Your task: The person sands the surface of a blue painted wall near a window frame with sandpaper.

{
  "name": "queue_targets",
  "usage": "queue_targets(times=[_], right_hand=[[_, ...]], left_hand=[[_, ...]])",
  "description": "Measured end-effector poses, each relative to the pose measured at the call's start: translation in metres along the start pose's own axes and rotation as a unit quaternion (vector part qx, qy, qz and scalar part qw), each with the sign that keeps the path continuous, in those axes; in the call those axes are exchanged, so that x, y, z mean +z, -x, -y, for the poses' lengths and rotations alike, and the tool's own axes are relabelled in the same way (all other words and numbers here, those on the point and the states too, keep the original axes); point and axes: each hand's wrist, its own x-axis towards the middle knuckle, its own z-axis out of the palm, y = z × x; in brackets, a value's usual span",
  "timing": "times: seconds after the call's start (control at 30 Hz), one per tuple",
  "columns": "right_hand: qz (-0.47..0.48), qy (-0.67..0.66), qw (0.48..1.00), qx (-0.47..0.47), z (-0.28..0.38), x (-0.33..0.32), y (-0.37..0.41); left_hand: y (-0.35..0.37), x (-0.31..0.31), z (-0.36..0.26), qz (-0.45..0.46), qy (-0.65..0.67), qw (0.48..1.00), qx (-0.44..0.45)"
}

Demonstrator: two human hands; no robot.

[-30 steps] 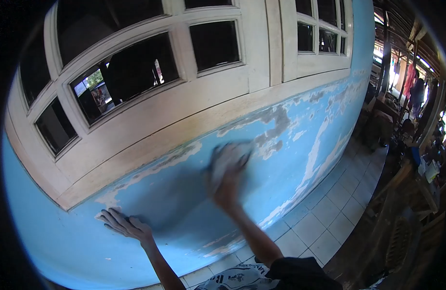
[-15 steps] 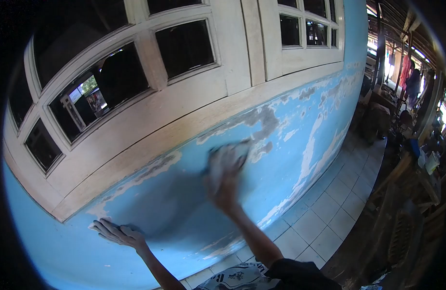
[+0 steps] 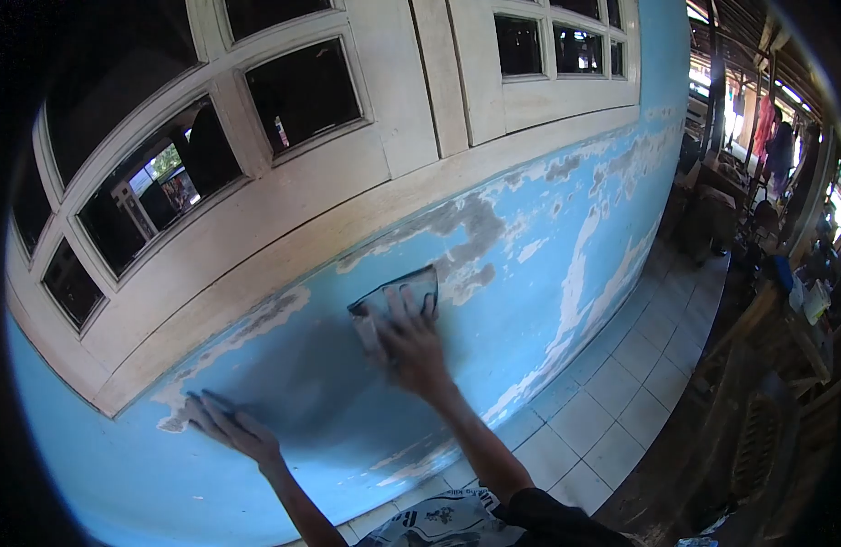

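My right hand (image 3: 411,351) presses a folded, greyish sheet of sandpaper (image 3: 393,294) against the blue wall (image 3: 512,337), with the fingers spread over it. The sheet's dark edge shows above the fingertips, just left of a grey bare patch (image 3: 475,223). Lower left, my left hand (image 3: 231,428) lies on the wall with its fingers stretched out. It holds nothing and is beside a pale peeled patch (image 3: 172,410). A shadow falls on the wall between both hands.
Above the worked area runs a cream wooden window frame (image 3: 256,251) with several dark panes. White floor tiles (image 3: 589,419) meet the foot of the wall. Wooden pieces (image 3: 785,333) and clutter stand at the right, with hanging cloth (image 3: 765,128) farther back.
The camera view has shifted a little. My right hand, blurred before, has moved slightly down the wall with the sandpaper. My left hand has slid right, uncovering more of the pale patch.
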Motion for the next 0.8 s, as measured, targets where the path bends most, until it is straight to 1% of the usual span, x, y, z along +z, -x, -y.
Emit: queue_targets(times=[0.03,0.07,0.1,0.13,0.17,0.2,0.23,0.27,0.3,0.33,0.4,0.43,0.47,0.5,0.53,0.57,0.6,0.63,0.67,0.73,0.77,0.8], right_hand=[[0.001,-0.005,1.0,0.002,-0.011,-0.001,-0.003],[-0.095,-0.051,0.993,0.051,-0.034,-0.004,-0.012],[-0.189,-0.094,0.972,0.099,-0.048,-0.007,-0.017],[-0.185,-0.094,0.973,0.1,-0.045,-0.011,-0.02],[-0.181,-0.065,0.976,0.105,-0.037,-0.015,-0.027],[-0.18,-0.036,0.977,0.109,-0.029,-0.018,-0.035],[-0.18,-0.007,0.977,0.113,-0.024,-0.017,-0.041],[-0.112,-0.051,0.992,0.023,-0.017,-0.007,-0.028],[-0.042,-0.093,0.992,-0.068,-0.012,0.001,-0.014],[-0.043,-0.095,0.992,-0.066,-0.014,-0.003,-0.014],[0.0,-0.06,0.996,-0.065,-0.023,-0.016,-0.019],[-0.081,-0.132,0.987,0.037,-0.039,-0.017,-0.02],[-0.078,-0.135,0.987,0.036,-0.057,-0.002,-0.021],[-0.183,-0.298,0.924,0.155,-0.08,0.017,-0.02],[-0.277,-0.443,0.809,0.268,-0.092,0.026,-0.019],[-0.242,-0.061,0.965,0.085,-0.048,-0.02,-0.043],[-0.243,-0.062,0.964,0.084,-0.035,-0.029,-0.043],[-0.116,-0.005,0.993,-0.024,-0.025,-0.034,-0.039],[0.015,0.055,0.99,-0.13,-0.022,-0.036,-0.036],[0.02,0.059,0.99,-0.125,-0.043,-0.04,-0.045],[-0.074,-0.129,0.989,0.021,-0.048,-0.045,-0.054],[-0.162,-0.309,0.922,0.167,-0.051,-0.048,-0.061]], left_hand=[[0.0,0.004,-0.005,0.015,0.005,1.0,0.01],[-0.001,0.007,-0.009,0.018,0.002,1.0,0.012],[-0.001,0.011,-0.015,0.024,0.012,0.999,0.022],[0.001,0.014,-0.02,0.028,0.022,0.999,0.029],[0.003,0.017,-0.025,0.033,-0.008,0.999,0.011],[0.005,0.02,-0.026,0.031,-0.01,0.999,0.008],[0.005,0.023,-0.025,0.016,-0.028,0.999,0.021],[0.005,0.025,-0.025,0.001,-0.046,0.998,0.035],[0.005,0.027,-0.026,0.0,-0.046,0.998,0.036],[0.005,0.027,-0.026,-0.002,-0.044,0.998,0.035],[0.005,0.025,-0.023,-0.001,-0.047,0.998,0.037],[0.005,0.025,-0.022,-0.002,-0.043,0.998,0.037],[0.006,0.025,-0.023,-0.003,-0.039,0.999,0.034],[0.006,0.025,-0.024,-0.003,-0.043,0.999,0.03],[0.006,0.024,-0.025,0.002,-0.047,0.999,0.027],[0.005,0.025,-0.025,0.004,-0.049,0.998,0.025],[0.005,0.025,-0.024,0.002,-0.05,0.998,0.026],[0.005,0.026,-0.024,-0.005,-0.052,0.998,0.028],[0.005,0.027,-0.025,-0.012,-0.052,0.998,0.03],[0.004,0.029,-0.025,-0.014,-0.05,0.998,0.031],[0.005,0.028,-0.026,-0.017,-0.051,0.998,0.029],[0.006,0.026,-0.026,-0.014,-0.052,0.998,0.027]])
